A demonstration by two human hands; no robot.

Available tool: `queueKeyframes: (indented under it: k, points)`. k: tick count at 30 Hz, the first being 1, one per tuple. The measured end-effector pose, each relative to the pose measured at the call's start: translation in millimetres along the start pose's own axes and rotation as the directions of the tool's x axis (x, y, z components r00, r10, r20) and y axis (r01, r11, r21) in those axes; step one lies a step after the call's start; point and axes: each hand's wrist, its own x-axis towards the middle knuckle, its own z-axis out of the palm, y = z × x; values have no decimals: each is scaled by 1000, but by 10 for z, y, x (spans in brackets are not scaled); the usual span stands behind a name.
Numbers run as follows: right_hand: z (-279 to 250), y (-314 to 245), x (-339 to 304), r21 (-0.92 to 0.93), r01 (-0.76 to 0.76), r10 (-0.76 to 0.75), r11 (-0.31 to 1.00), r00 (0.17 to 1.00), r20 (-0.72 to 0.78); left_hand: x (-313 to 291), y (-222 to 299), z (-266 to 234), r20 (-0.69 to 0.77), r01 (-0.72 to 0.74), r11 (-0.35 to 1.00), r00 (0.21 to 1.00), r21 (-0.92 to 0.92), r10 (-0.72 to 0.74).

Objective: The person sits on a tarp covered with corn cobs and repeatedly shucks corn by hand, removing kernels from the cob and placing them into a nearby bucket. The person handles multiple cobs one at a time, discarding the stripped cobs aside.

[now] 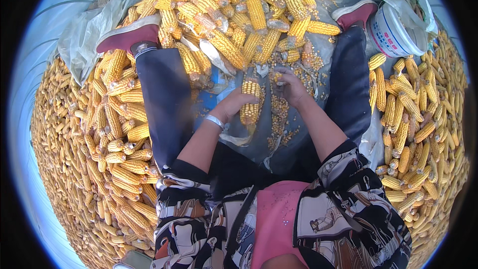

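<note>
Your left hand [230, 105] pinches a kernel-covered yellow corn cob [250, 89]; your right hand [294, 89] curls its fingers beside it, hold undeterminable; loose golden kernels [279, 119] lie right of it, while heaped yellow cobs [256, 12] beyond it appear unshelled.

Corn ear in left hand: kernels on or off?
On, camera side: the ear in the left hand shows rows of yellow kernels. Underside hidden; cannot tell there.

Cob [250, 103] is showing yellow, bracelet [214, 121] silver. Jacket [343, 224] is displaying black, cream, brown print; shirt [279, 204] pink. Trousers [164, 99] are showing dark navy, shoes [119, 36] maroon, bucket [391, 32] white.
</note>
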Motion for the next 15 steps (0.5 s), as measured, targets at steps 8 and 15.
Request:
queueKeyframes:
  k: [8,15]
  points:
    - [-78,148,-854,238,-99,36,966,966,255,-2,-32,691,80,121,872,992,-475,-94]
    - [-169,752,-1094,574,-241,102,783,959,264,-218,-442,1373,-171,-19,854,977,520,126]
